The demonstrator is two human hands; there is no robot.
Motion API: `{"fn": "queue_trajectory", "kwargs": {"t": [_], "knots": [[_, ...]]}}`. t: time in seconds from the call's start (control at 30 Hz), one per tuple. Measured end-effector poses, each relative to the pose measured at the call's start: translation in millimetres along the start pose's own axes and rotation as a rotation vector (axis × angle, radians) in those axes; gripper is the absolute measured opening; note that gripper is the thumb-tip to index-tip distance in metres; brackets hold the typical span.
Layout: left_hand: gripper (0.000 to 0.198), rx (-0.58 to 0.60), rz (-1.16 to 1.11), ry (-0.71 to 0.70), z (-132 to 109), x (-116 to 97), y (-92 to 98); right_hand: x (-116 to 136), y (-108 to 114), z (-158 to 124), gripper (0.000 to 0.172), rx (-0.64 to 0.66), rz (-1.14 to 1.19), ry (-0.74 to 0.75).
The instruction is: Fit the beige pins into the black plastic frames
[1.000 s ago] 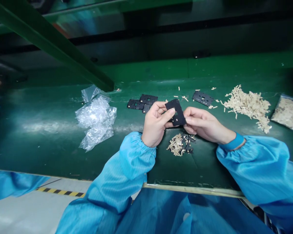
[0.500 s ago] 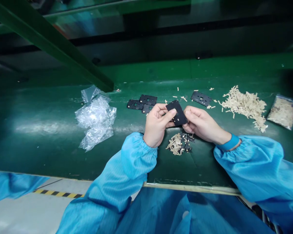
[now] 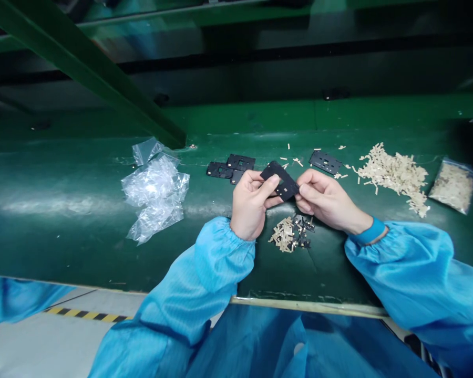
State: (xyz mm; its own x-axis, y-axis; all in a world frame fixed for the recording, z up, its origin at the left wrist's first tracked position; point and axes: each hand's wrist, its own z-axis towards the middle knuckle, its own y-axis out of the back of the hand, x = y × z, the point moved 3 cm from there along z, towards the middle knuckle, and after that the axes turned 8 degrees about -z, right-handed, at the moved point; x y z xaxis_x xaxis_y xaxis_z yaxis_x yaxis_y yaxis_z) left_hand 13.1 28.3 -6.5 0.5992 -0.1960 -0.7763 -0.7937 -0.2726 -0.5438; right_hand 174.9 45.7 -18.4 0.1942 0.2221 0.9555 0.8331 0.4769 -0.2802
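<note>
My left hand [image 3: 247, 206] holds a thin black plastic plate [image 3: 287, 190] with cutouts, its thumb lying on the upper face. At the plate's right corner, the fingers of my right hand [image 3: 328, 200] are pinched together; whether a small piece is between them is hidden. Just below the hands lies a small heap of beige strips [image 3: 283, 234] beside small black pieces [image 3: 301, 224]. Several similar black plates [image 3: 241, 161] overlap behind my left hand. One more black plate [image 3: 325, 162] lies behind my right hand.
A large pile of beige strips [image 3: 398, 176] spreads to the right, near a clear bag of pieces [image 3: 454, 186]. Crumpled clear plastic bags [image 3: 153, 184] lie at left on the green bench [image 3: 82, 236]. A green post [image 3: 114, 86] slants down behind them. Another person's blue sleeve [image 3: 19, 302] shows at lower left.
The held plate has shifted slightly left and turned, so a cutout in it now shows more clearly. My right hand stays pinched at its corner. The view has moved a little.
</note>
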Motion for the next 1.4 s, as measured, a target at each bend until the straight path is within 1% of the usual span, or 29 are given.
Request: {"fn": "queue_trajectory", "kwargs": {"t": [0.07, 0.17, 0.27, 0.37, 0.47, 0.6, 0.67, 0.8, 0.97, 1.0, 1.07, 1.17, 1.23, 1.27, 1.33, 1.37, 1.4], "knots": [[0.042, -0.014, -0.031, 0.03, -1.7, 1.5, -1.2, 0.0, 0.5, 0.1, 0.023, -0.03, -0.043, 0.049], [0.043, -0.028, -0.062, 0.077, -3.9, 4.3, -2.6, 1.4, -0.4, -0.5, 0.027, -0.117, -0.132, 0.106], [0.041, -0.023, -0.092, 0.104, -4.9, 6.5, -3.1, 3.6, -3.6, -2.7, 0.029, -0.193, -0.225, 0.146], [0.04, -0.012, -0.095, 0.109, -4.4, 6.7, -2.5, 5.6, -5.6, -5.0, 0.031, -0.24, -0.311, 0.162], [0.04, -0.014, -0.069, 0.071, -2.6, 3.8, -1.3, 6.2, -4.2, -4.8, 0.033, -0.23, -0.332, 0.139], [0.04, -0.037, -0.032, -0.008, -0.7, -0.8, -0.4, 4.0, 0.1, -1.7, 0.022, -0.145, -0.245, 0.13], [0.04, -0.043, -0.001, -0.025, -1.3, -1.2, -0.7, 1.4, 2.6, -0.3, 0.024, -0.126, -0.199, 0.125], [0.039, -0.065, 0.066, -0.054, -4.1, 0.6, -1.1, -2.5, 5.6, 1.4, 0.027, -0.132, -0.191, 0.079], [0.041, -0.082, 0.104, -0.08, -4.0, 1.2, 0.2, 5.6, 3.8, -1.3, 0.028, -0.182, -0.311, 0.079], [0.041, -0.077, 0.112, -0.076, -3.4, 1.1, 0.8, 8.0, 2.9, -2.2, 0.028, -0.19, -0.331, 0.06], [0.041, -0.05, 0.134, -0.047, -2.0, 1.2, 2.0, 12.5, 1.1, -2.8, 0.031, -0.186, -0.357, -0.026], [0.042, 0.009, 0.161, 0.014, 0.7, 2.2, 3.5, 20.6, 0.4, 3.6, 0.033, -0.103, -0.362, -0.189], [0.041, 0.036, 0.148, 0.02, 2.7, 2.2, 3.8, 29.3, 5.1, 13.5, 0.031, -0.083, -0.334, -0.223], [0.039, 0.045, 0.138, 0.016, 3.7, 2.0, 3.7, 34.5, 9.9, 19.1, 0.03, -0.112, -0.315, -0.205], [0.034, 0.049, 0.12, 0.004, 5.2, 1.5, 3.0, 44.1, 23.2, 27.1, 0.028, -0.224, -0.31, -0.123], [0.03, 0.046, 0.116, 0.001, 5.7, 1.4, 2.5, 47.2, 30.6, 28.2, 0.029, -0.274, -0.377, -0.089], [0.026, 0.044, 0.115, 0.001, 6.0, 1.4, 1.9, 49.0, 38.5, 26.8, 0.029, -0.334, -0.511, -0.06]]}}
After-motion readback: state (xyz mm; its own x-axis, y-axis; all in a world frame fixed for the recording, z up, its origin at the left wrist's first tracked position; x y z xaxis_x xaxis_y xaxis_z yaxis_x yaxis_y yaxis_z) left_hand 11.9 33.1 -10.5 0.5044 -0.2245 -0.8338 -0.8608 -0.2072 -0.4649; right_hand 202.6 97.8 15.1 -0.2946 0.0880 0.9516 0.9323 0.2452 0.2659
